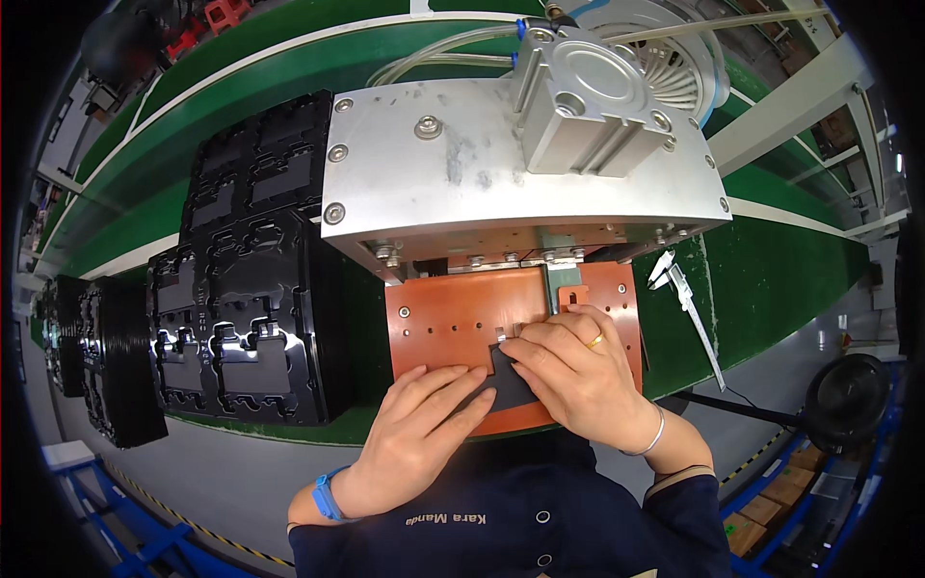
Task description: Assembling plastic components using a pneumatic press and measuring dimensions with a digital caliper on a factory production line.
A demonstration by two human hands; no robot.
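Dk sheet: flat, matte surf.

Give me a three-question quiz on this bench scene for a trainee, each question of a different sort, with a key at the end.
1. True or false: the caliper lies on the green bench top, to the right of the orange plate.
2. What do both hands touch with their fingers?
a) the caliper
b) the dark grey flat piece
c) the black plastic trays
3. Fill in the blank: the gold-coloured ring is worn on the ____ hand.

Key: 1. True. 2. b; the left hand and the right hand both have fingers on it. 3. Right.
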